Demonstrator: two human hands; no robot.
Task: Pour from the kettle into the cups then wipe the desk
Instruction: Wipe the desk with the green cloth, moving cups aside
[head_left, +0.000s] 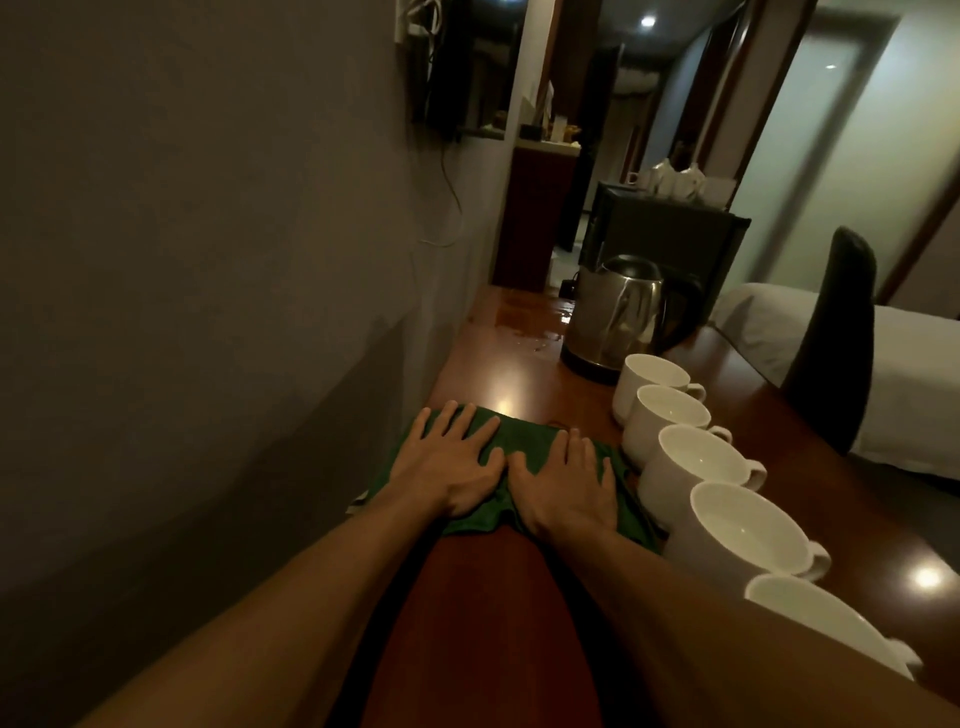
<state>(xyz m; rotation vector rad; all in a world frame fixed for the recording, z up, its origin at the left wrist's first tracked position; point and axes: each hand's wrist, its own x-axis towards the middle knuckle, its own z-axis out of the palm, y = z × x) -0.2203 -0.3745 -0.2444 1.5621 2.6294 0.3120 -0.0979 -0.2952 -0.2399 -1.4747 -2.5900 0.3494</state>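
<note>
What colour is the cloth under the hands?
Dark green cloth, plain, seen in the head view.

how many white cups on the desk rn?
5, in one row right of the green cloth: cup 1 beside the kettle, then cup 2, cup 3, cup 4, and cup 5 nearest the camera, partly behind the right forearm. More may sit out of view.

Left hand (451, 462) and right hand (563, 480) lie flat (fingers spread).
</note>
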